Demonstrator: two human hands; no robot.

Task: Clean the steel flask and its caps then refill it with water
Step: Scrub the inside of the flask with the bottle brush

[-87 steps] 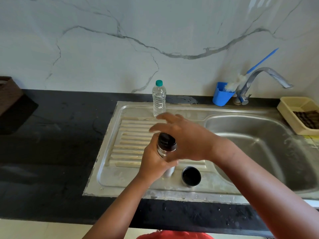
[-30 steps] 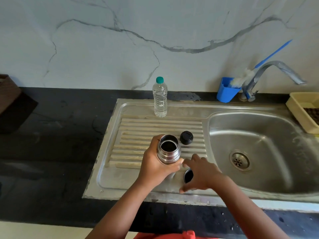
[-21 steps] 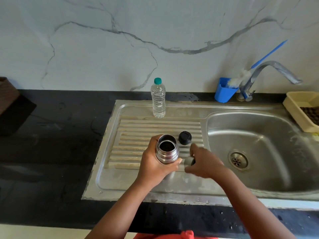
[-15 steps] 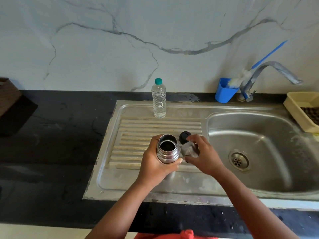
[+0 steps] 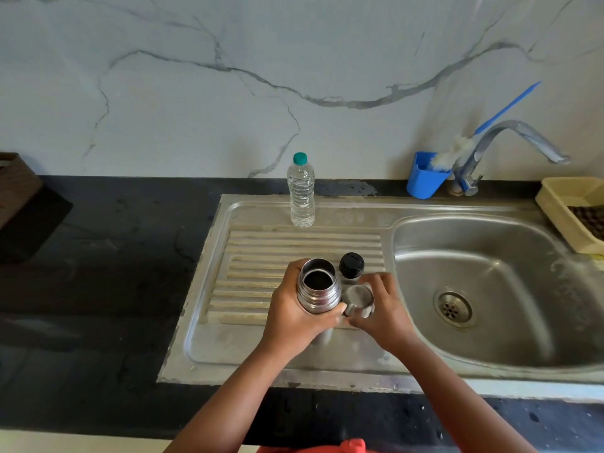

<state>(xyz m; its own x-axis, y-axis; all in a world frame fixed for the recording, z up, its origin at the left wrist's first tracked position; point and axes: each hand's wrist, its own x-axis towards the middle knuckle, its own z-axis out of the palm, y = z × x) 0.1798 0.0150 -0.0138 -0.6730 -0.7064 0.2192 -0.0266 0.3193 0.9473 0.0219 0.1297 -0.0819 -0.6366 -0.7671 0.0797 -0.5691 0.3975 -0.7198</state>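
- The steel flask stands upright and uncapped over the ribbed drainboard, my left hand wrapped round its body.
- My right hand grips the steel cup cap just beside the flask, fingers curled round it.
- The black inner cap sits on the drainboard right behind.
- A water bottle stands at the drainboard's back edge; the sink basin lies to the right, set into the dark counter.

Silver flask, black cap

left hand grips the open flask upright; right hand holds the steel cap beside it.
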